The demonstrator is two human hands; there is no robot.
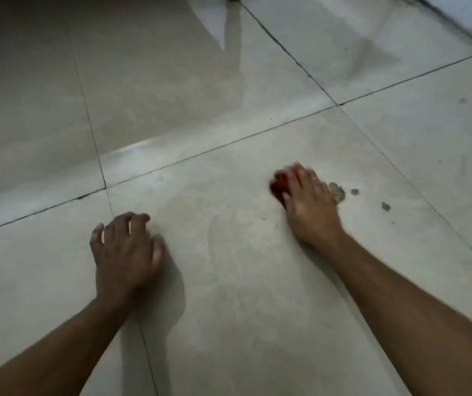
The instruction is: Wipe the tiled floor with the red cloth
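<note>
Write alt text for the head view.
A person's right hand presses a red cloth onto a pale tiled floor, beside grey dirt spots. The left hand rests on the floor, fingers loosely bent, holding nothing.

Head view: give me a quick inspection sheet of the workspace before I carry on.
Surface: tiled floor, pale, dark grout lines, glossy patch far left.
Job's things: red cloth bunched under the right hand.
Clutter: grey spots just right of that hand.
Grippers: right hand on the cloth, blurred; left hand on the floor, fingers spread.
Cables: nothing seen.
Surroundings: wall base at top right.
</note>
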